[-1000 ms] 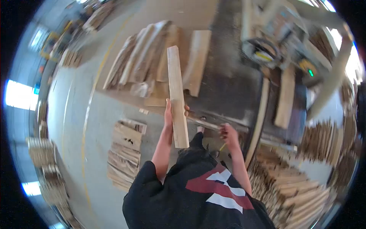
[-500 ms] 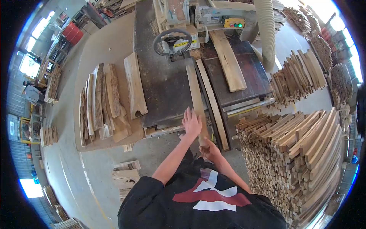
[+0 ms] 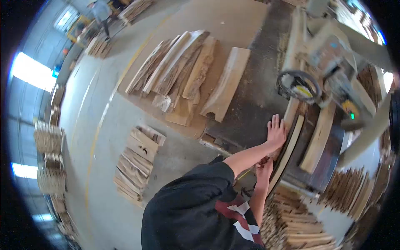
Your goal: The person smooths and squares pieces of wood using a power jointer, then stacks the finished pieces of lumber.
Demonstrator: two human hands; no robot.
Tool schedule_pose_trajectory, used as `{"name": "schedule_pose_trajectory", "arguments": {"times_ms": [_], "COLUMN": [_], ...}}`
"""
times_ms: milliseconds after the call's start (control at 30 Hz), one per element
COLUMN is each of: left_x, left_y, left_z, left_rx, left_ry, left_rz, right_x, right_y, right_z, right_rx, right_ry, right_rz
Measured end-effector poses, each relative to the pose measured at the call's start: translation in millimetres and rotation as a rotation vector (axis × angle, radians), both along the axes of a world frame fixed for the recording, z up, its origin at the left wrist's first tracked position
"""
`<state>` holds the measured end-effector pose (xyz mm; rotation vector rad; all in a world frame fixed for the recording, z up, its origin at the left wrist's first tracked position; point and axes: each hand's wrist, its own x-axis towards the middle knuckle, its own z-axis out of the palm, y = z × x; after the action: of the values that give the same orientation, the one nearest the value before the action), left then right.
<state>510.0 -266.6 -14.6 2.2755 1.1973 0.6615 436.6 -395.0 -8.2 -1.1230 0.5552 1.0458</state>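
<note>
Dark machine table [image 3: 256,114] right of center, carrying a narrow board [image 3: 291,111] and, farther right, a wider plank [image 3: 319,139]. Brown surface [image 3: 216,18], upper center, under rough-edged boards [image 3: 179,68]. Gray floor [image 3: 104,200], lower left.

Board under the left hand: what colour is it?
The board is light brown; head view shows it.

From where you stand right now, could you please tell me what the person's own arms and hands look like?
The left hand and right hand are ungloved, and both forearms are bare. The short left sleeve belongs to a black T-shirt with a dark red and white graphic on the front. I can make out no watch or bracelet.
</note>
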Motion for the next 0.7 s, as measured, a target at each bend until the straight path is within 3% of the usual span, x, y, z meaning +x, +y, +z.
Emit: {"name": "schedule_pose_trajectory", "arguments": {"times_ms": [100,167,200,233,267,333,367,433,467,500,567,633,667,700], "left_x": [41.4,49.1,35.3,12.4,-16.0,-90.3,-126.5,-221.9,-277.7,-330.5,-422.3,-493.1,-501.6,-506.3], "left_y": [47.6,84.2,116.9,161.0,210.6,288.2,331.3,396.4,416.0,427.8,454.9,446.4,439.0,424.9], "left_z": [5.1,2.9,0.2,-7.0,-9.9,17.2,30.1,63.6,83.0,106.6,76.5,89.3,85.9,74.7], "left_rx": [-0.069,-0.085,-0.093,0.077,0.254,0.454,0.399,0.563,0.655,0.334,0.431,-0.13,-0.12,0.072], "left_ry": [-0.047,0.071,0.071,0.042,0.012,-0.135,-0.082,-0.208,0.008,0.213,0.326,0.398,0.395,0.331], "left_rz": [0.032,-0.226,-0.176,-0.385,-0.604,-0.675,-0.527,0.003,0.308,0.612,1.125,0.823,0.817,0.751], "right_x": [44.7,58.5,67.5,74.9,72.8,89.8,100.2,120.8,131.5,139.4,152.1,164.3,171.9,179.6], "right_y": [46.7,64.1,74.5,83.6,94.2,108.0,115.0,131.7,139.9,147.9,166.3,183.2,189.4,194.2], "right_z": [8.1,5.0,6.7,7.2,13.3,4.1,-1.8,-5.7,-7.8,-9.4,-9.6,-8.9,-10.1,-14.4], "right_rx": [0.043,-0.053,-0.063,-0.078,-0.188,-0.208,-0.213,-0.225,-0.172,-0.117,-0.11,-0.087,-0.08,-0.062], "right_ry": [-0.031,-0.052,-0.015,0.021,-0.133,-0.157,-0.165,-0.168,-0.136,-0.1,-0.127,-0.144,-0.142,-0.211], "right_rz": [0.016,-0.007,-0.021,-0.037,-0.016,0.022,0.043,0.039,0.02,-0.001,-0.025,-0.034,-0.043,0.028]}}
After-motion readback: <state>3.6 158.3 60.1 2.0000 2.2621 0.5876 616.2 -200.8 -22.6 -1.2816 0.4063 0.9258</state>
